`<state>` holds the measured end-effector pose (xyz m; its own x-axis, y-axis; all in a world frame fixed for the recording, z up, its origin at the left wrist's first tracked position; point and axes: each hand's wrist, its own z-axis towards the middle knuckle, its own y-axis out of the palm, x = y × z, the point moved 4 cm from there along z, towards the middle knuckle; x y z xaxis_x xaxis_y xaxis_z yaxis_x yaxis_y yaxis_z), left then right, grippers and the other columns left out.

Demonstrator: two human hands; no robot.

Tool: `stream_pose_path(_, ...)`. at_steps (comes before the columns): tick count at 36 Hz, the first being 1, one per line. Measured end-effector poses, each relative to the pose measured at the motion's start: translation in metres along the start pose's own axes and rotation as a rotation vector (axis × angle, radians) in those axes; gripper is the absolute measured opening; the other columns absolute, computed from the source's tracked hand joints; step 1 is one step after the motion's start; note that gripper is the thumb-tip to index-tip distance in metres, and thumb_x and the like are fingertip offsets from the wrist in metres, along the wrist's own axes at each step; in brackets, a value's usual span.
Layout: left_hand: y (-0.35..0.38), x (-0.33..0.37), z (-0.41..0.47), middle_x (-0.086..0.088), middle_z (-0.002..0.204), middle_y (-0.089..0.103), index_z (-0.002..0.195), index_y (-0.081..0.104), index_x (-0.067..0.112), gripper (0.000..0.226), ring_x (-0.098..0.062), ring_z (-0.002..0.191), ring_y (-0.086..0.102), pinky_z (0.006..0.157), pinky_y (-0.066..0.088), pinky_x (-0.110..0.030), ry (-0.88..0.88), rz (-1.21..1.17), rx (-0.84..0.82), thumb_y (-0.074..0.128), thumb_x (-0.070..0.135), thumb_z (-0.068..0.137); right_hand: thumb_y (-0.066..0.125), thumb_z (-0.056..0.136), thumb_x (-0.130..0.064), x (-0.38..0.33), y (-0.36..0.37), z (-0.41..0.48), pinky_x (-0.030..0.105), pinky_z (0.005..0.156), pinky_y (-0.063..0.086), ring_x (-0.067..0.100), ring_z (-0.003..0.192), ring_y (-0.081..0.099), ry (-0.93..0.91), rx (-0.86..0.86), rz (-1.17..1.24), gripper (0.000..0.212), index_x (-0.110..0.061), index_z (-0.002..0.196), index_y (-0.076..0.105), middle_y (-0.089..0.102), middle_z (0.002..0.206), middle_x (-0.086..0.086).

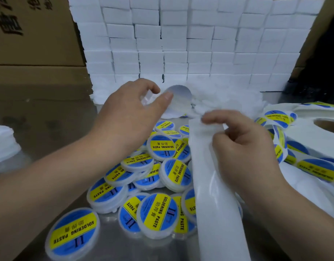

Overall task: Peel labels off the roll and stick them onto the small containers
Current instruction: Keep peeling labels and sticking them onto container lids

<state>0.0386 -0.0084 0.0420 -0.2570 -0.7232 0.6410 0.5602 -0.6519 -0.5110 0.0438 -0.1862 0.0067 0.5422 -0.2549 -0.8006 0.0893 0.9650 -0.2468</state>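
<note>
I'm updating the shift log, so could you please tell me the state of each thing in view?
Left hand, gripping an unlabelled container.
Right hand, pinching the backing strip.
Labelled containers, lidded, heaped on the table.
Label roll, partly unwound, lying flat.
White boxes, stacked.

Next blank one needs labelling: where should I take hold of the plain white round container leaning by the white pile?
Pinch the plain white round container by its rim, coming from its left where the left hand is. It stands tilted, flat face towards the camera, so rim grips leave that face free for a label.
</note>
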Motion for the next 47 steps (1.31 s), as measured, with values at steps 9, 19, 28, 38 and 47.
stream_pose_path(9, -0.006, 0.019, -0.009, 0.015, 0.101, 0.043, 0.096, 0.048, 0.036, 0.038, 0.003, 0.092, 0.035, 0.071, 0.024, -0.014, 0.274, 0.174, 0.044, 0.050, 0.064, 0.069, 0.048, 0.067, -0.032, -0.002, 0.001, 0.000, 0.002, 0.059, 0.039, -0.009, 0.071, 0.059, 0.167, -0.103, 0.212, 0.024, -0.031, 0.062, 0.072, 0.069, 0.069, -0.017)
stream_pose_path(19, -0.007, 0.028, -0.013, 0.012, 0.102, 0.044, 0.100, 0.058, 0.024, 0.056, 0.001, 0.093, 0.036, 0.075, 0.026, -0.005, 0.385, 0.232, -0.023, 0.066, 0.057, 0.055, 0.065, 0.077, -0.032, 0.003, 0.000, 0.002, 0.025, 0.058, 0.042, 0.004, 0.053, 0.054, 0.283, -0.043, 0.274, 0.022, -0.028, 0.056, 0.070, 0.062, 0.055, -0.011)
stream_pose_path(28, 0.004, 0.003, 0.000, 0.005, 0.109, 0.047, 0.108, 0.051, 0.027, 0.036, -0.014, 0.091, 0.043, 0.068, 0.021, -0.019, 0.282, 0.611, -0.092, 0.057, 0.042, 0.076, 0.065, 0.082, -0.031, 0.004, -0.006, 0.005, 0.026, 0.054, 0.047, 0.003, 0.051, 0.054, 0.214, 0.060, 0.246, 0.022, -0.035, 0.061, 0.070, 0.063, 0.054, -0.011)
stream_pose_path(38, 0.019, 0.004, -0.006, -0.016, 0.092, 0.067, 0.097, 0.062, 0.010, 0.037, -0.023, 0.077, 0.065, 0.064, 0.056, -0.031, -0.433, -1.047, -0.338, 0.026, 0.018, 0.094, 0.063, 0.076, -0.028, 0.001, 0.013, -0.002, 0.028, 0.063, 0.044, 0.007, 0.062, 0.055, 0.212, -0.211, 0.247, 0.016, -0.030, 0.062, 0.071, 0.064, 0.061, -0.005)
stream_pose_path(47, 0.030, 0.005, -0.012, -0.020, 0.103, 0.068, 0.101, 0.064, 0.017, 0.028, -0.027, 0.088, 0.068, 0.074, 0.056, -0.042, -0.455, -1.275, -0.532, 0.043, 0.019, 0.082, 0.060, 0.084, -0.015, -0.007, 0.011, -0.003, 0.023, 0.072, 0.049, 0.000, 0.069, 0.062, 0.157, -0.287, 0.319, 0.033, -0.035, 0.060, 0.072, 0.068, 0.064, -0.014)
